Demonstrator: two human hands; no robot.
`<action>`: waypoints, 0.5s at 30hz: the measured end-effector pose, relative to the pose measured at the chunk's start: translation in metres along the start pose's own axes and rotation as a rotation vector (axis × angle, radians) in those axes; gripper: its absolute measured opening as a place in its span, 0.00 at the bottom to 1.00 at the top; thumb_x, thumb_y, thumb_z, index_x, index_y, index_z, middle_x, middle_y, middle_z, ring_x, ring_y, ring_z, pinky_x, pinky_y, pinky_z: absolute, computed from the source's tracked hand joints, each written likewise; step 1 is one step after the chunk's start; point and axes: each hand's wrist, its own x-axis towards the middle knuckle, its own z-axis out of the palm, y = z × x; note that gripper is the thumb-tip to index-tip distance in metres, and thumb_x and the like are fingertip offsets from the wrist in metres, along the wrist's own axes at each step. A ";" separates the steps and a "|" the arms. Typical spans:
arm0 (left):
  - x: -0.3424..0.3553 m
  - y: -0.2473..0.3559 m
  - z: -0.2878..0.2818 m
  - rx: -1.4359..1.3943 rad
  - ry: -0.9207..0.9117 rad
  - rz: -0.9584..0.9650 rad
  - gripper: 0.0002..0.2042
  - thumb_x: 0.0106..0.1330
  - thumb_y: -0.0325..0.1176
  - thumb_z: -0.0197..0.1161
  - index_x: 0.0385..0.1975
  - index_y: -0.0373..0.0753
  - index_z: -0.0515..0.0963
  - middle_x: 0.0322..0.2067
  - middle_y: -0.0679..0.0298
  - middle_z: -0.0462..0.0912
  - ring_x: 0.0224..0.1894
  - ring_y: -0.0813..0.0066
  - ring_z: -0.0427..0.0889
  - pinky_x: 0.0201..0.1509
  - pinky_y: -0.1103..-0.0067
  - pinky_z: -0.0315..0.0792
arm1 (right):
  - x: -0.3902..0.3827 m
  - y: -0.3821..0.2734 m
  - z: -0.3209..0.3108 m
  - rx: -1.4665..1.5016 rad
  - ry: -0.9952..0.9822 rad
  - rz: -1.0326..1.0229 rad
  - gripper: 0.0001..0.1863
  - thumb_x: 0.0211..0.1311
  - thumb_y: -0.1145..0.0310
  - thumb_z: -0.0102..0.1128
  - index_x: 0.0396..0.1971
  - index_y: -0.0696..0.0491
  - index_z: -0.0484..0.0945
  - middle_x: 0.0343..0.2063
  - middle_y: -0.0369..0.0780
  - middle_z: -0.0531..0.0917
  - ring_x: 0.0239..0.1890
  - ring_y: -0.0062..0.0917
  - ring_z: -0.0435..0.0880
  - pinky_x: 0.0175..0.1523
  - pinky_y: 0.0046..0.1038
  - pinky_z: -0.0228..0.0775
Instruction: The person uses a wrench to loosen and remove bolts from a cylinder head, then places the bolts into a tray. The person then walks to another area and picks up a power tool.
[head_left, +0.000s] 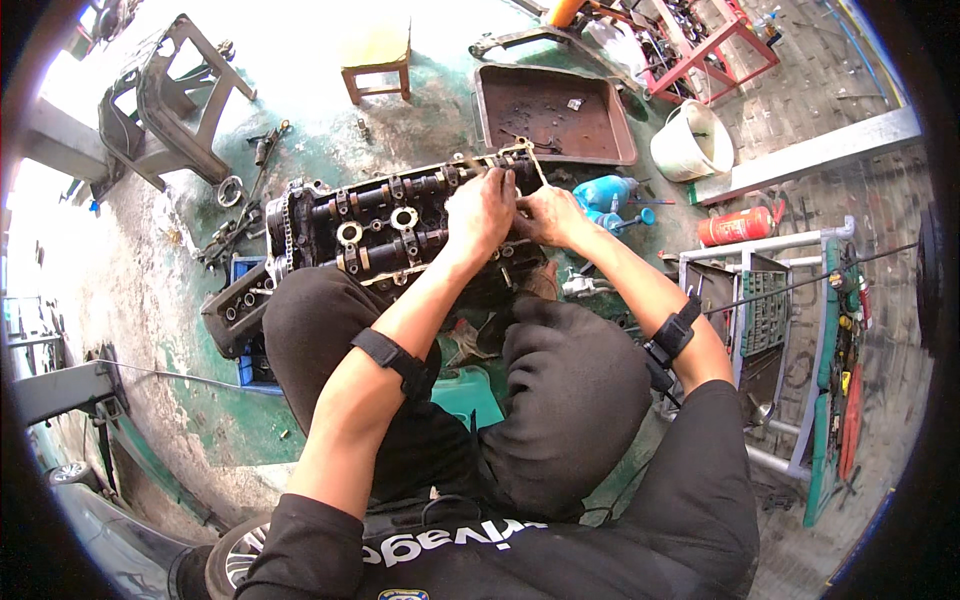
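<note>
An engine cylinder head (pixel 330 210) with two dark camshafts, bearing caps and a timing chain at its left end lies just beyond my knees. My left hand (pixel 482 212) is over the right part of it, fingers curled around something too small and hidden to name. Close beside it, my right hand (pixel 542 215) also has bent fingers at the head's right end; what they grip is hidden. The two hands are almost touching.
Behind are a rusty drain tray (pixel 560 120), yellow stool (pixel 375 45) and plastic step (pixel 175 100). Rightward sit a white bucket (pixel 690 140), blue jug (pixel 600 198), red extinguisher (pixel 735 228) and trolley with socket set (pixel 765 330). Blue crate (pixel 255 370) is left; car (pixel 120 540) lower left.
</note>
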 end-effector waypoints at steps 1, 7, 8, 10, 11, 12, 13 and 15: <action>0.000 -0.003 0.000 0.076 0.004 -0.016 0.13 0.67 0.40 0.52 0.30 0.37 0.77 0.25 0.54 0.80 0.31 0.53 0.81 0.39 0.63 0.73 | -0.002 0.003 0.001 0.028 0.052 -0.005 0.14 0.61 0.54 0.54 0.34 0.46 0.84 0.28 0.49 0.83 0.32 0.42 0.83 0.38 0.40 0.76; -0.008 -0.028 -0.002 0.454 0.002 -0.112 0.14 0.68 0.41 0.50 0.39 0.37 0.78 0.42 0.56 0.79 0.48 0.59 0.75 0.55 0.62 0.63 | -0.018 0.023 0.003 0.052 0.167 0.072 0.17 0.65 0.51 0.50 0.36 0.45 0.84 0.26 0.48 0.83 0.32 0.41 0.83 0.39 0.40 0.75; -0.011 -0.032 -0.002 0.494 0.014 -0.073 0.14 0.68 0.40 0.50 0.39 0.37 0.78 0.44 0.56 0.78 0.49 0.57 0.74 0.56 0.60 0.62 | -0.023 0.025 0.002 0.033 0.171 0.077 0.17 0.64 0.51 0.50 0.36 0.46 0.84 0.25 0.48 0.83 0.31 0.41 0.83 0.38 0.40 0.75; -0.015 -0.039 -0.002 0.475 0.019 -0.016 0.13 0.67 0.39 0.50 0.39 0.37 0.77 0.46 0.55 0.76 0.51 0.55 0.73 0.57 0.59 0.61 | -0.034 0.027 -0.004 0.032 0.182 0.093 0.17 0.64 0.52 0.52 0.35 0.48 0.84 0.24 0.47 0.83 0.29 0.41 0.83 0.36 0.39 0.75; -0.017 -0.041 -0.001 0.477 0.028 0.023 0.13 0.67 0.39 0.51 0.40 0.37 0.77 0.47 0.55 0.75 0.51 0.56 0.72 0.57 0.59 0.60 | -0.040 0.027 -0.008 0.031 0.183 0.106 0.17 0.63 0.53 0.53 0.34 0.49 0.84 0.23 0.47 0.82 0.28 0.41 0.83 0.35 0.39 0.75; -0.018 -0.043 -0.001 0.468 0.018 0.020 0.13 0.67 0.39 0.51 0.41 0.37 0.76 0.48 0.55 0.75 0.51 0.56 0.72 0.57 0.59 0.60 | -0.046 0.026 -0.011 0.021 0.172 0.109 0.16 0.63 0.54 0.54 0.34 0.50 0.84 0.22 0.47 0.82 0.25 0.41 0.83 0.33 0.38 0.76; -0.019 -0.044 -0.001 0.461 0.007 0.014 0.13 0.67 0.38 0.51 0.41 0.37 0.76 0.48 0.54 0.74 0.52 0.56 0.71 0.58 0.60 0.60 | -0.052 0.025 -0.014 0.012 0.182 0.107 0.16 0.63 0.54 0.54 0.34 0.49 0.84 0.22 0.47 0.82 0.25 0.41 0.83 0.33 0.38 0.76; -0.019 -0.045 -0.001 0.437 0.012 0.015 0.12 0.66 0.38 0.51 0.41 0.37 0.75 0.48 0.52 0.73 0.51 0.56 0.71 0.57 0.59 0.60 | -0.064 0.021 -0.018 0.012 0.221 0.071 0.15 0.63 0.54 0.54 0.34 0.49 0.84 0.22 0.47 0.82 0.24 0.40 0.83 0.32 0.38 0.76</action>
